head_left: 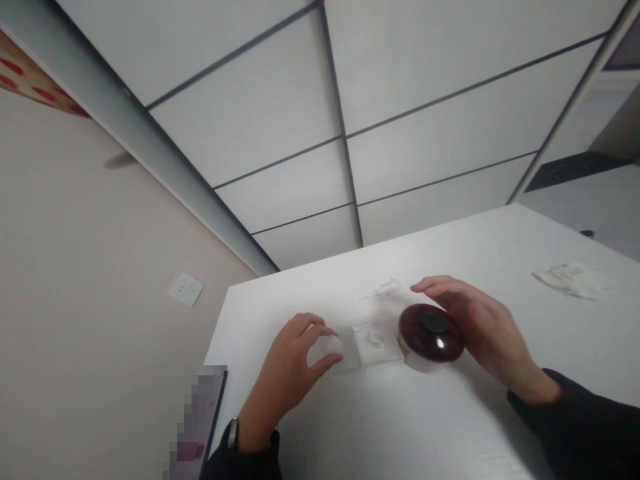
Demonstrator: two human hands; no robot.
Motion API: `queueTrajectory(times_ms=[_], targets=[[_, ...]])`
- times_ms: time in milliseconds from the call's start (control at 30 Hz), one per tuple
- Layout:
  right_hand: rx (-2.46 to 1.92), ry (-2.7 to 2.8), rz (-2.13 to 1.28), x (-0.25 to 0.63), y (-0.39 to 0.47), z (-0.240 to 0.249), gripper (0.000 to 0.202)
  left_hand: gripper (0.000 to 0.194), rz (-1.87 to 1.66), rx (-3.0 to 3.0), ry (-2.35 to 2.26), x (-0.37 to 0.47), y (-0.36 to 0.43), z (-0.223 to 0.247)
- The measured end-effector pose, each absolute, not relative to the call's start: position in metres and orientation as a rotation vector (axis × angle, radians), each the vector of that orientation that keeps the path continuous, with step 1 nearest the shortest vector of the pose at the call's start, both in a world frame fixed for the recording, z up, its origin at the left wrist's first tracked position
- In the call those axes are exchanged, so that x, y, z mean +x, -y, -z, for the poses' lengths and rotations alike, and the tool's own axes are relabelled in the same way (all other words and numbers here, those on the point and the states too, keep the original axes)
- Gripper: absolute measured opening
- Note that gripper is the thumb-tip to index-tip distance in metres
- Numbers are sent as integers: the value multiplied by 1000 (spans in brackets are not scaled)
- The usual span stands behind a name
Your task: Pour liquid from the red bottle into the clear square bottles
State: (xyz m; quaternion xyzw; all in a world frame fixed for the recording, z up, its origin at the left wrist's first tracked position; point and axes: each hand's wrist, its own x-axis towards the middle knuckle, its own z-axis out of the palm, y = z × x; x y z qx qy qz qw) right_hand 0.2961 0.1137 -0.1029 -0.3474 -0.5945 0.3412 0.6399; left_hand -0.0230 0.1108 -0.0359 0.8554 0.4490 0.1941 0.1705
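Thumb and fingers of my left hand [300, 353] curl round a small, whitish, translucent round object [330, 345]; its exact kind is not clear. Just right of it, a clear square box [377, 357] lies on the white table, with something pale and blurred inside. Next to that stands a round container with a glossy dark red lid [417, 337] and a black knob on top. My right hand [480, 320] is at the right side of this container, fingers stretched out and holding nothing; whether it touches the lid I cannot tell.
The white table [400, 427] reaches back toward panelled sliding doors [280, 127]. A crumpled white cloth or tissue [573, 280] lies at the right, and a thin whitish scrap [387, 288] lies behind the box. A wall socket [187, 289] is at the left.
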Motion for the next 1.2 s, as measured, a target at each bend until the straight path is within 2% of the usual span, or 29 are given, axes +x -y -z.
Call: queueTrajectory(times_ms=[233,400,500,600,733,900,1000,1133,1200], targets=[[-1105,1599,-686,319,-149,108,24,58,-788,2193,-1215,-37,-109,69],[-1094,1941,-678,316,-196,123,39,75,-857,2073,-1187,-41,-110,86],[-1067,2053,-669,315,-213,131,33,85,-875,1997,-1160,-43,-110,89],[-1071,2057,-627,322,-214,117,32,92,-899,1899,-1136,-44,-109,89],[-1079,2106,-599,334,-201,51,35,95,-925,1819,-1087,-44,-109,91],[-901,2462,-554,320,-181,-34,22,94,-948,1794,-1046,-43,-111,95],[-875,2530,-476,306,-170,-45,21,92,-945,1801,-1050,-43,-112,95],[-891,2638,-405,291,-157,-38,12,90,-935,1804,-1067,-44,-111,95],[-904,2657,-395,287,-152,-36,14,89,-922,1806,-1075,-45,-111,95]])
